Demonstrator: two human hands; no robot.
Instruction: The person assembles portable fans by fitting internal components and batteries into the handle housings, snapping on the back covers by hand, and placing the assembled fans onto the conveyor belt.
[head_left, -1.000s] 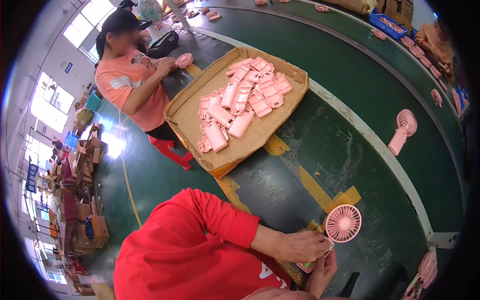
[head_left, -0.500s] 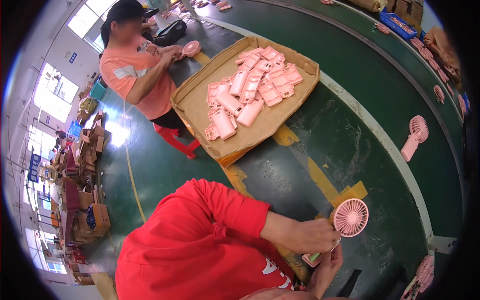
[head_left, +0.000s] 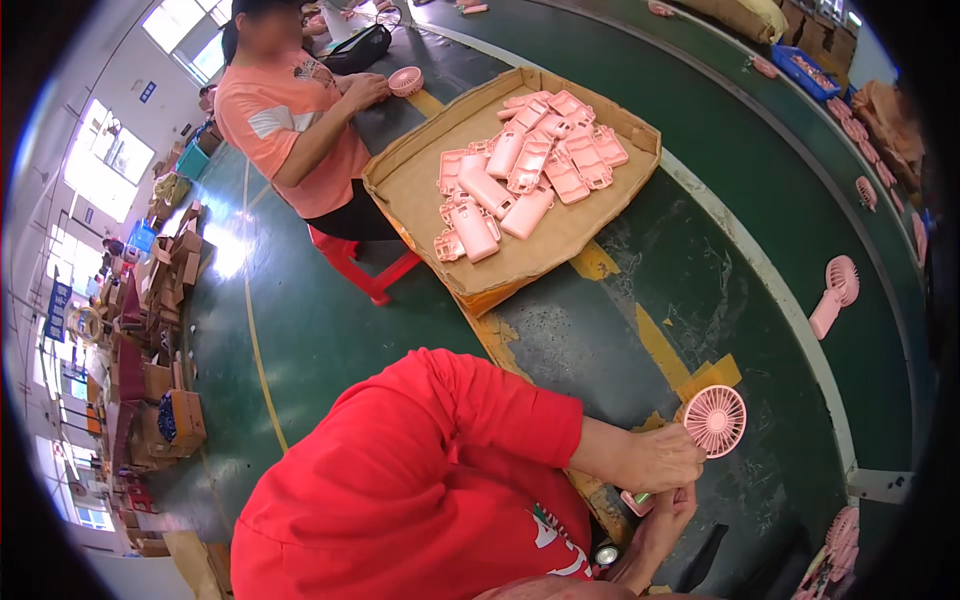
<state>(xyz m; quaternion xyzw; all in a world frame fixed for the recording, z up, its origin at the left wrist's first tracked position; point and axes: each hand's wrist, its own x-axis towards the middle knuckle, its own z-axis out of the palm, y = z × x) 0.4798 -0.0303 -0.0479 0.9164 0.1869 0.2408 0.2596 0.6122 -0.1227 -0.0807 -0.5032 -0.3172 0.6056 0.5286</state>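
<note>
A pink handheld fan (head_left: 715,422) with a round slatted head is between my two hands at the lower right, over the dark green table. My left hand (head_left: 655,460), coming from the red sleeve, is closed just below the fan's head. Under it, my right hand (head_left: 677,503) is closed round the body of the fan from the other side. Beside the right hand, a pink end of the handle with a green part (head_left: 638,499) shows. My fingers hide the middle of the fan, and their tips are mostly out of sight.
A shallow cardboard tray (head_left: 600,215) of pink casing parts (head_left: 530,150) stands ahead on the table. Beyond it, a co-worker in a pink shirt (head_left: 290,130) holds another fan (head_left: 405,81). To the right, a fan (head_left: 835,295) lies on the green belt. A black strip-like object (head_left: 706,556) lies near me.
The view has shifted slightly, so the tray and co-worker appear farther right. Both my hands stay closed on the fan, the left one bent more over its neck. A small round shiny thing now shows by my shirt.
</note>
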